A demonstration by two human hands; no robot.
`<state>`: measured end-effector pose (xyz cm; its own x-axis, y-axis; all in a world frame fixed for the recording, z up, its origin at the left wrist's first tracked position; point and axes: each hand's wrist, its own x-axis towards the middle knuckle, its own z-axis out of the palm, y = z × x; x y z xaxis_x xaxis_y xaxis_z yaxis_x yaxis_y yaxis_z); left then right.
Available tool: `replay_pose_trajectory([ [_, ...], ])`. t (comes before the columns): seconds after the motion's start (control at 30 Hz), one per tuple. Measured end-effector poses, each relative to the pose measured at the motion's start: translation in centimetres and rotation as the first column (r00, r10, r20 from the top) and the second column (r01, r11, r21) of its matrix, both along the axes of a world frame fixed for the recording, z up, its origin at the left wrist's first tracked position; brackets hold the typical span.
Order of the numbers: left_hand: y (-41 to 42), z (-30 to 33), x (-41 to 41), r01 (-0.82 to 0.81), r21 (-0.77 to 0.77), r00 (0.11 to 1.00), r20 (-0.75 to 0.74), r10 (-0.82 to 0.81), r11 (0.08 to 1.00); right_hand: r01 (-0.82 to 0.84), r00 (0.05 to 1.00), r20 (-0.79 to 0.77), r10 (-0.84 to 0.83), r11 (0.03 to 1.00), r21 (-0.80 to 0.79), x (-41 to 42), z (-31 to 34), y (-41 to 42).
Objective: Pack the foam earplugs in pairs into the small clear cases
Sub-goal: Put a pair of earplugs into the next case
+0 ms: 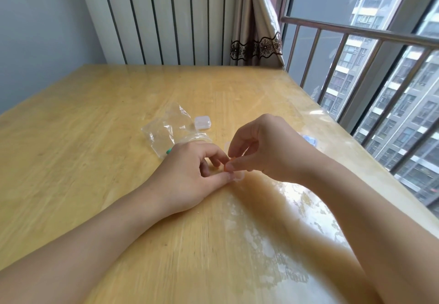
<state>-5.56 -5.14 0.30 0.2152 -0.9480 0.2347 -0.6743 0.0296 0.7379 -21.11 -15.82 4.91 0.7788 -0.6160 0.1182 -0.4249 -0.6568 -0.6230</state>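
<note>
earplug: orange earplug, only a sliver shows between the fingertips; long axis can't be read, mostly hidden.
grip R: right hand pinches the earplug between thumb and index, curled tight on it.
grip L: left hand has thumb and index curled at the open case, thumb tip on its near-left edge; looks like it's steadying it, but the case is mostly covered, so I can't tell if it pinches or just presses.
key relation: earplug sits just above the case, a touch toward its left side; case is directly under the pinch. Judgement: next move is a short drop straight down, right hand does it, left only holds.
case contents: hidden by fingers, can't tell if one plug is already in.
step: likely seating a plug into this case; lid appears to stick up behind the fingers, not sure.
other containers: closed case farther back toward table centre, contents unreadable. Clear bag just left of it, crumpled, with a green bit at its near end touching the left hand's knuckles, probably another plug.
right edge: bluish item behind the right hand near the window-side edge of the table, blurred, can't identify.
risk: foam springs back, may pop out before the lid closes.
</note>
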Motion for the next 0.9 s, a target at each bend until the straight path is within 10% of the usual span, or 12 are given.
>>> replay_pose_trajectory([
  [0.9,0.2,0.1,0.4,-0.041,0.009,0.997,-0.071,0.042,0.999,-0.070,0.997,0.049,0.067,0.995,0.065,-0.1,-0.8,-1.4],
])
